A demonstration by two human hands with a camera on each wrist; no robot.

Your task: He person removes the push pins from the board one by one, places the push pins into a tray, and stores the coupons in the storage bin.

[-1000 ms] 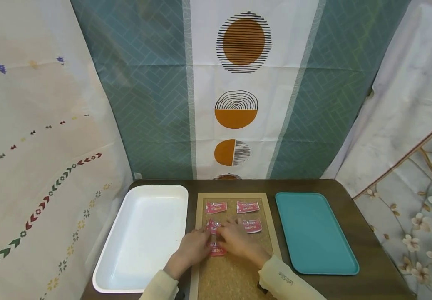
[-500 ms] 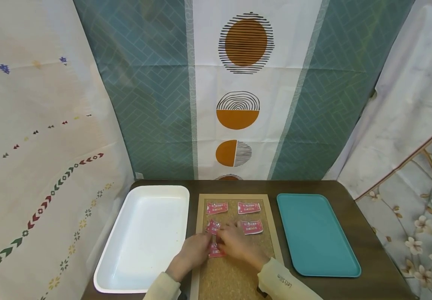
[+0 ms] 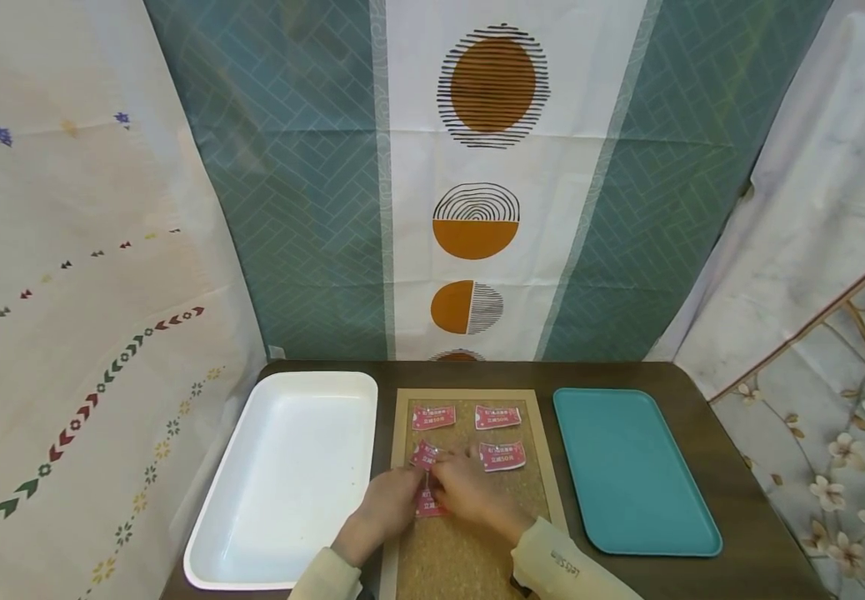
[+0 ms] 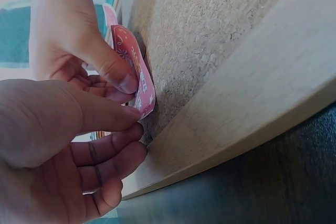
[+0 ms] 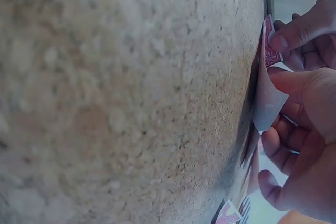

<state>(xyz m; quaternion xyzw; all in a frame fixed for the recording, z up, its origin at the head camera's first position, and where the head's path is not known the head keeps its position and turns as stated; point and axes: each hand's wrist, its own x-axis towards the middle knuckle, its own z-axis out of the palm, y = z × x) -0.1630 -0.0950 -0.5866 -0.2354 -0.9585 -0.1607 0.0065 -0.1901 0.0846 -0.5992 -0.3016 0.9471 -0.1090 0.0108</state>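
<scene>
A pink-and-white paper coupon lies lowest on the cork board, partly covered by both hands. My left hand pinches its left end between thumb and index finger; in the left wrist view the coupon bends up off the cork. On the same coupon, my right hand grips further along with its thumb on the printed face. The right wrist view shows the white back of the coupon curling beside the right fingers. Just above the hands, another coupon is partly hidden.
More pink coupons sit higher on the board, at upper left, upper right and middle right. A white tray stands left of the board and a teal tray right, on a dark table.
Both hands stay at the lowest coupon with only slight finger shifts. The right hand has drawn back a little, showing more of the middle right coupon. The head view shifts slightly.
</scene>
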